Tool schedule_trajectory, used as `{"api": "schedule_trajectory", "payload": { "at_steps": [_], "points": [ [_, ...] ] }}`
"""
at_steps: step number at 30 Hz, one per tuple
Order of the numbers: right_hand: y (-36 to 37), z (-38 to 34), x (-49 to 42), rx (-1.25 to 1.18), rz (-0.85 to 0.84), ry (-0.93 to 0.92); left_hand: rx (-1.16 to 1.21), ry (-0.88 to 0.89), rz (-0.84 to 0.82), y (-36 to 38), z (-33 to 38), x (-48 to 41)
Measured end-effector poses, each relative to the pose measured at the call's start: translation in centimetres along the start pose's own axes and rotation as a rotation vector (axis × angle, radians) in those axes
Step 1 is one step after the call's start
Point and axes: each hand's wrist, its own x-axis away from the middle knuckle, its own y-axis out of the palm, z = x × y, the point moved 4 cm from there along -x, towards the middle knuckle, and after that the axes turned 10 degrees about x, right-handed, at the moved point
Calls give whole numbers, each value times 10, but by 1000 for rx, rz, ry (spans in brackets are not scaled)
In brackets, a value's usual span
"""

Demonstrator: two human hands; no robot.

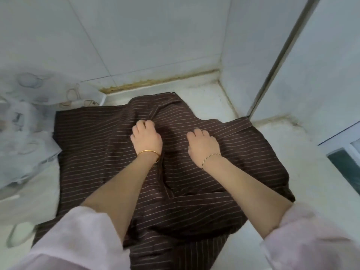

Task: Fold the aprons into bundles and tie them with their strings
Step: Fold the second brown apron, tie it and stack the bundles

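A dark brown apron (97,152) with thin pale stripes lies spread and rumpled over a white counter (303,172), its near end hanging over the front edge. My left hand (147,138), with a gold bangle on its wrist, rests on the cloth near the middle, its fingers curled into a raised fold of fabric. My right hand (202,145), with a thin cord bracelet, lies a little to the right, fingers curled down onto the cloth. The apron's strings are not visible.
Crumpled clear plastic bags (25,121) lie at the left, touching the apron's left edge. White tiled walls (136,36) close the back and right. A window frame (342,151) sits at the right edge. A pale object (19,233) lies at the lower left.
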Motion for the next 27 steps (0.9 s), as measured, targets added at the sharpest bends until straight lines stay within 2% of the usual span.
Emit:
{"api": "schedule_trajectory", "payload": {
  "at_steps": [3,5,7,10,13,18,20,22,23,24,25,27],
  "points": [
    [8,-36,-23,-68,-53,-65,15,-285,27,-14,-56,-6],
    [24,-43,-31,-79,-184,-43,0,-375,16,-19,-84,-10],
    [40,-37,-34,1,-242,-22,-2,-411,-24,-23,-107,-18],
    [49,-11,-31,94,-181,11,19,-364,-185,-16,-120,-27],
    [49,0,-30,121,-181,34,-98,-292,-380,-4,-123,-30],
    [39,-12,-38,64,-177,45,-161,-262,-482,-7,-133,-39],
    [27,-15,-30,-3,-27,51,-173,-232,-420,-15,-128,-37],
    [16,-19,-14,-88,138,64,-185,-54,-258,-22,-108,-30],
    [13,-22,-5,-145,168,79,-139,53,-219,-22,-95,-26],
    [12,-23,6,-198,160,105,-52,140,-259,-20,-80,-18],
    [13,-25,16,-246,127,129,46,178,-369,-15,-66,-9],
    [19,-25,34,-305,14,160,199,104,-711,1,-43,17]
  ]
}}
